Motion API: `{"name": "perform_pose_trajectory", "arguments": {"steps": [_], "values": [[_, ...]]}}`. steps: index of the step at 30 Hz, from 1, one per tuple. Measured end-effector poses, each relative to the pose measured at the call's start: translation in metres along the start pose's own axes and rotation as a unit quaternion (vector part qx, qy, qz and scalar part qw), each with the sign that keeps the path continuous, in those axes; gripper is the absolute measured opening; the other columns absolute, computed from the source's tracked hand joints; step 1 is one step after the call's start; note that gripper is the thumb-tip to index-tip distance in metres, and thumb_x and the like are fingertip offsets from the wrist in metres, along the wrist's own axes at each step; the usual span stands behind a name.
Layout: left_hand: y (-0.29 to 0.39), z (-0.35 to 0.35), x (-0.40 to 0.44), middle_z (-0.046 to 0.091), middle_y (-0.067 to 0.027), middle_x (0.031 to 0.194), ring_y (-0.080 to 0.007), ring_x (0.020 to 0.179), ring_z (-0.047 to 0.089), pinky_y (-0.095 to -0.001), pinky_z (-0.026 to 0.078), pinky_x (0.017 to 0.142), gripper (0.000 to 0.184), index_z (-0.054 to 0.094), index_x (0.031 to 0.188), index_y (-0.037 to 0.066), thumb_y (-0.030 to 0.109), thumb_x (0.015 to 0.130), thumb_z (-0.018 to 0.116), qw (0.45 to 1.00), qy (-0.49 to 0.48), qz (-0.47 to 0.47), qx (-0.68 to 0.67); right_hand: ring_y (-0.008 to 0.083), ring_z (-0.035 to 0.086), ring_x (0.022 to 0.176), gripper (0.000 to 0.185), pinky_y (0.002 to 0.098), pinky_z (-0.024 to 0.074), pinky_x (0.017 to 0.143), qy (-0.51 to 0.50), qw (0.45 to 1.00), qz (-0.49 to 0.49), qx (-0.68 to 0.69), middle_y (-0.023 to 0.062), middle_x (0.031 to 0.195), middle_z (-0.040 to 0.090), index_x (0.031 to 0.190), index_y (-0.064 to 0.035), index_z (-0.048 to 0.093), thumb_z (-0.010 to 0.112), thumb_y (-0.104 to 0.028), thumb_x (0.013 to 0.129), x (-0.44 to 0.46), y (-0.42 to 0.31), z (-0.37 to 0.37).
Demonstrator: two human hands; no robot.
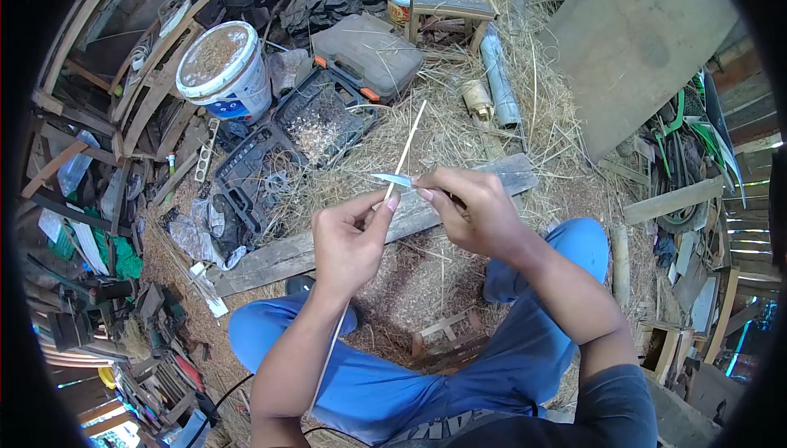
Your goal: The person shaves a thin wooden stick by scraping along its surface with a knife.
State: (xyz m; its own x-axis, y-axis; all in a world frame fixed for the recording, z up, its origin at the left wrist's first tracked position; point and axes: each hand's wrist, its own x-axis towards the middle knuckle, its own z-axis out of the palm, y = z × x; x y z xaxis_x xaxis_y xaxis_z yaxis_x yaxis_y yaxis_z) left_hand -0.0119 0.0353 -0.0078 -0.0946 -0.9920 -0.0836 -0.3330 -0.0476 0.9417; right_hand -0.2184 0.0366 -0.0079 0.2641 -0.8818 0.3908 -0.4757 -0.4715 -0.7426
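Observation:
Near the middle of the view, my left hand is closed around a long thin pale strip. The strip's upper end points up and away, and its lower part runs down past my left forearm toward my lap. My right hand is closed on a small knife. The blade points left and lies across the strip, just above my left fingertips. Both hands are close together over a long grey wooden plank lying on the ground.
A white bucket, an open black case and a closed grey case are at the upper left. A small wooden stool stands at the top. At the right lie a large board and a loose plank. Straw covers the ground.

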Motion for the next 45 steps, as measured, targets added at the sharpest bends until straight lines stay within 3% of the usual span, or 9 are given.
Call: {"name": "perform_pose_trajectory", "arguments": {"steps": [5,13,17,24,26,31,34,38,45], "values": [[0.007,0.000,-0.009,0.045,0.0051,0.050,-0.0018,0.048,0.036,-0.0268,0.026,0.044,0.017,0.078,0.103,-0.001,0.010,0.092,0.073,0.999,-0.002,0.038,0.035,0.0231,0.070,0.068,0.012,0.0331,0.0515,0.060,0.041,0.987,0.146,-0.051,0.0175,0.084,0.070,0.102,0.0015,0.068,0.064,0.002,0.091,0.013,0.006,-0.025],[0.000,-0.003,-0.004,0.046,0.0048,0.049,-0.0015,0.048,0.036,-0.0266,0.026,0.043,0.015,0.079,0.101,-0.001,0.009,0.091,0.074,1.000,-0.004,0.014,0.024,0.0291,0.068,0.067,0.011,0.0374,0.0517,0.062,0.010,0.999,-0.038,-0.023,0.0173,0.080,0.068,0.102,0.0026,0.068,0.064,0.001,0.092,-0.008,0.002,0.006],[0.005,-0.003,-0.011,0.046,0.0050,0.049,-0.0011,0.047,0.036,-0.0263,0.026,0.043,0.016,0.079,0.102,0.000,0.009,0.090,0.074,1.000,0.000,0.015,0.026,0.0337,0.068,0.071,0.008,0.0420,0.0512,0.062,0.039,0.993,0.111,-0.030,0.0165,0.080,0.067,0.101,-0.0030,0.065,0.061,-0.003,0.094,0.007,0.005,-0.019],[0.002,-0.003,-0.007,0.045,0.0109,0.057,0.0004,0.053,0.032,-0.0249,0.020,0.047,0.018,0.078,0.104,-0.002,0.011,0.091,0.076,1.000,-0.005,0.007,0.030,0.0278,0.069,0.068,0.011,0.0372,0.0511,0.060,0.005,0.998,-0.032,-0.045,0.0163,0.079,0.068,0.101,0.0015,0.068,0.064,0.002,0.090,-0.004,0.000,0.001],[0.005,-0.003,-0.007,0.047,0.0032,0.048,-0.0020,0.046,0.037,-0.0259,0.026,0.043,0.015,0.079,0.102,0.001,0.008,0.089,0.075,0.998,-0.004,0.015,0.053,0.0368,0.069,0.073,0.008,0.0441,0.0537,0.064,-0.001,0.999,0.035,-0.028,0.0191,0.081,0.067,0.100,-0.0036,0.064,0.062,-0.004,0.093,-0.005,0.001,-0.003],[0.006,-0.001,-0.013,0.047,0.0098,0.057,0.0000,0.052,0.034,-0.0242,0.022,0.046,0.016,0.079,0.101,-0.001,0.010,0.090,0.077,0.998,0.002,0.021,0.063,0.0372,0.067,0.068,0.005,0.0478,0.0509,0.061,0.016,0.982,0.179,-0.066,0.0187,0.077,0.066,0.098,-0.0050,0.063,0.061,-0.007,0.095,0.009,0.004,-0.025],[0.004,-0.001,-0.010,0.047,0.0095,0.056,0.0000,0.052,0.034,-0.0242,0.022,0.046,0.016,0.079,0.101,-0.001,0.010,0.089,0.077,0.997,0.011,0.024,0.066,0.0369,0.067,0.068,0.004,0.0478,0.0504,0.060,0.012,0.999,0.028,-0.011,0.0181,0.077,0.067,0.098,-0.0054,0.063,0.062,-0.007,0.095,-0.004,0.001,0.001],[0.004,-0.003,-0.009,0.051,0.0003,0.048,-0.0024,0.045,0.041,-0.0260,0.030,0.042,0.015,0.079,0.101,0.001,0.008,0.088,0.076,0.997,0.008,0.025,0.066,0.0365,0.068,0.069,0.006,0.0453,0.0518,0.061,-0.002,0.998,0.062,-0.015,0.0196,0.081,0.068,0.099,-0.0032,0.063,0.061,-0.005,0.094,-0.008,-0.004,-0.003],[0.008,-0.002,-0.011,0.046,0.0078,0.053,-0.0007,0.051,0.035,-0.0249,0.025,0.045,0.016,0.079,0.100,-0.001,0.010,0.089,0.078,0.995,0.028,0.043,0.091,0.0335,0.068,0.070,0.011,0.0416,0.0521,0.062,0.000,0.997,0.077,-0.013,0.0185,0.082,0.068,0.102,-0.0015,0.065,0.061,-0.001,0.092,-0.007,-0.006,-0.002]]}}
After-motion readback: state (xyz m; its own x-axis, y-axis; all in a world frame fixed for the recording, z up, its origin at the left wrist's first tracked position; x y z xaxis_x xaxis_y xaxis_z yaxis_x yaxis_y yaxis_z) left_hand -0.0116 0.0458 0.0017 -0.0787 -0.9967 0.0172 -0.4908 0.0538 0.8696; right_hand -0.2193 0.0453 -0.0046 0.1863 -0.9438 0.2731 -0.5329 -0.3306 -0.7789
